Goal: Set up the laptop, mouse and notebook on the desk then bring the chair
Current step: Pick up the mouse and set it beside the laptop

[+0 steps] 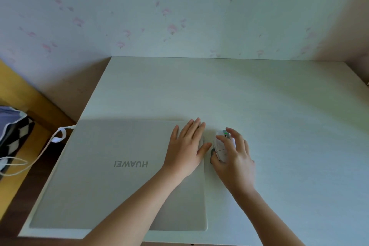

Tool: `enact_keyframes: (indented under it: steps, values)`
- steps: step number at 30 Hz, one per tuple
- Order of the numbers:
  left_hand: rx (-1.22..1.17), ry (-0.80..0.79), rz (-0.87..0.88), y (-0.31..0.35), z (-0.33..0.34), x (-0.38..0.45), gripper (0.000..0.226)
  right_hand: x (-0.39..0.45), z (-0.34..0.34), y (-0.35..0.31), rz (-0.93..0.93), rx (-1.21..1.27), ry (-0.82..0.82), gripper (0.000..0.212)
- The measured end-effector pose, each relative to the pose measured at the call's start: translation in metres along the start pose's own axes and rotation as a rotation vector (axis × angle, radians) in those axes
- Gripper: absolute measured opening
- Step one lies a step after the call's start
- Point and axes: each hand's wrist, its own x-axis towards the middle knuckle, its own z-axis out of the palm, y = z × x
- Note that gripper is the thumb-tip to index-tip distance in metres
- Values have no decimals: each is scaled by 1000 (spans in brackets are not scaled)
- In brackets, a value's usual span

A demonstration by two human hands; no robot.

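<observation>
A closed flat silver laptop [111, 175] is laid on the left part of the white desk [259, 96], close to the left and near edges. Much bare room is seen behind it and to the right. The left hand [186, 146] is spread flat on the lid's right far corner. A small white mouse with a green light [222, 146] is gripped by the right hand [232, 156], just beside the laptop.

One laptop [111, 175], one mouse [222, 146], two hands, one desk [239, 94], one bag [12, 132].
</observation>
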Motion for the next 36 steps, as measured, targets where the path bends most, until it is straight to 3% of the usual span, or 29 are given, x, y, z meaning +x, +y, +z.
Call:
enact_keyframes:
  steps: [11,21,25,32,36]
  values:
    - [23,44,-67,5,-1,-7,46,-3,7,-2,-13,-161,-23,34]
    - [39,-124,-82,12,-25,-7,43,-3,-9,-11,2,-228,-227,40]
    - [55,-153,-65,22,-58,-18,46,1,-40,-24,-45,-199,-251,45]
    - [90,-44,-38,43,-144,-49,47,-8,-137,-57,-192,-215,-99,38]
    - [95,-21,75,67,-195,-59,47,-30,-199,-74,-220,-280,-49,39]
